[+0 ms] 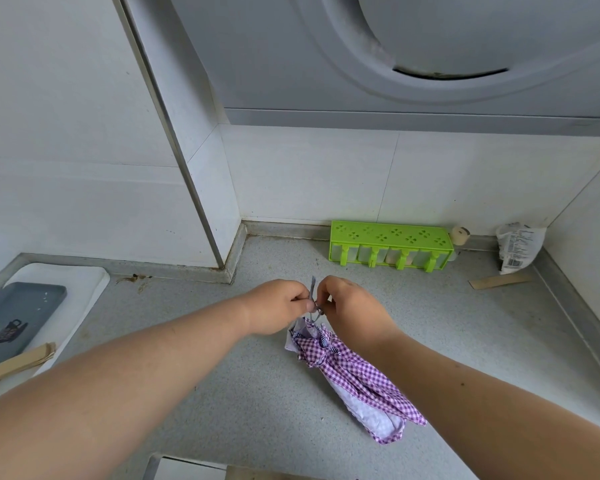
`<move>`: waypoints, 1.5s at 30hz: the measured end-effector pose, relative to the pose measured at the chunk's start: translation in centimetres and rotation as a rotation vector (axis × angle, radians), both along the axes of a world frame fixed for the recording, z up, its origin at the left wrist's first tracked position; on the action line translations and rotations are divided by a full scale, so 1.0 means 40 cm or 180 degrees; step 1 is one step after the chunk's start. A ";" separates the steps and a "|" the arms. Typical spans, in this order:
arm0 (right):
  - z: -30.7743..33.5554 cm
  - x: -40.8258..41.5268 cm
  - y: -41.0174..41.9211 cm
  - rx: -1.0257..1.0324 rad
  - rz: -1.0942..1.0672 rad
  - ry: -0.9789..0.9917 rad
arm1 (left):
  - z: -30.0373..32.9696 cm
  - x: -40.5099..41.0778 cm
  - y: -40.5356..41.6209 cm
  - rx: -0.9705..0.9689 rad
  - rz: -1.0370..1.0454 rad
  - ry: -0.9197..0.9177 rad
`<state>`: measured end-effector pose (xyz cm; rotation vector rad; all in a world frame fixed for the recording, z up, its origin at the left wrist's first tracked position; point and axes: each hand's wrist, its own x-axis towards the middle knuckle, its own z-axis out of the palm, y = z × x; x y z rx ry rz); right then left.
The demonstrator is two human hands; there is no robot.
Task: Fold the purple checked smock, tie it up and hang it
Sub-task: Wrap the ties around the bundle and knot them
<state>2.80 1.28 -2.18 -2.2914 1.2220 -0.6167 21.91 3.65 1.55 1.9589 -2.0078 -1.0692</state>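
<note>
Both forearms are extended from the near edge over the counter. At their far ends, the left hand and the right hand are brought almost together, fingers curled. A thin tie is pinched by both hands; one end stands up between the fingertips. The smock is folded into a long narrow bundle and is laid on the counter, with its bound end directly under the hands and its loose end toward the near right. A green rack is set against the far wall, right of centre. A white bag is leaned in the far right corner, with a flat brown strip just in front of it. A grey tray is placed on a white board at the left.
</note>
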 end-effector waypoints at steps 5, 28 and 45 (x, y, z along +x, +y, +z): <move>-0.001 0.001 -0.011 0.0448 -0.0156 0.0090 | -0.020 -0.001 0.007 0.0305 0.0499 0.0617; -0.006 0.005 0.023 0.0685 0.0102 0.0193 | -0.018 0.002 0.011 -0.0223 0.0684 0.0076; -0.029 0.007 0.025 0.1147 0.0345 0.0613 | -0.007 0.049 0.015 -0.0704 0.1259 0.0057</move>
